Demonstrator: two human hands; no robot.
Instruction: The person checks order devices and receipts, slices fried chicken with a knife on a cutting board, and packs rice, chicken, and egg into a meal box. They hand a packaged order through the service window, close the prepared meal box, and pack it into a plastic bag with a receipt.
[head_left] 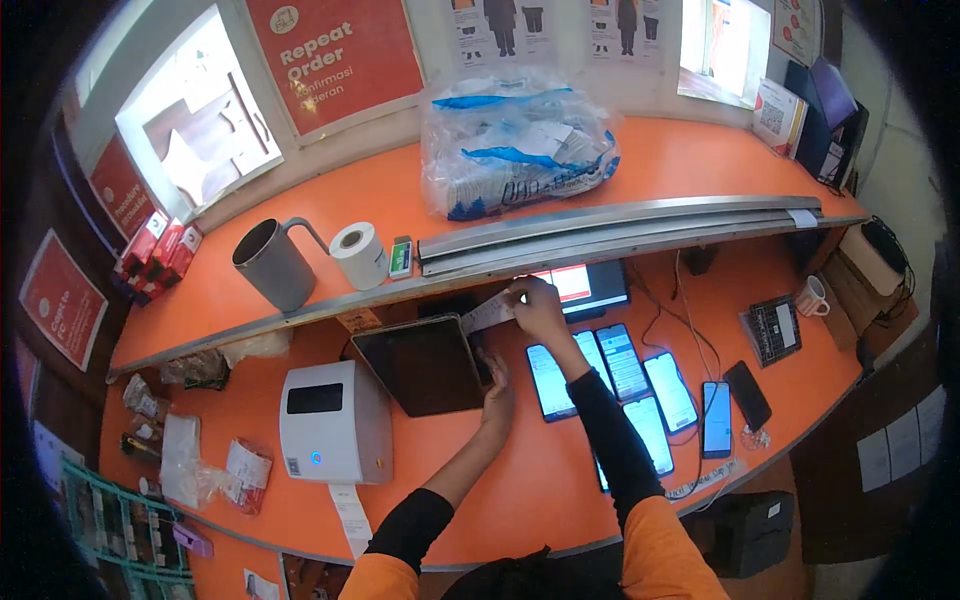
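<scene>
A dark-screened tablet on a stand tilts up in the middle of the orange counter. At its right edge, my left hand is closed on it, with some fingers partly hidden by the tablet's side. My right hand reaches over behind the tablet and pinches the right end of a white paper slip. The slip's other end meets the area behind the tablet's upper right corner, where I cannot see what it joins. Beyond my right hand, a lit screen sits under the shelf.
Several lit phones lie right of my right forearm, with cables among them. A white label printer with a paper strip stands left. On the raised shelf are a grey mug, a paper roll and a clear plastic bag.
</scene>
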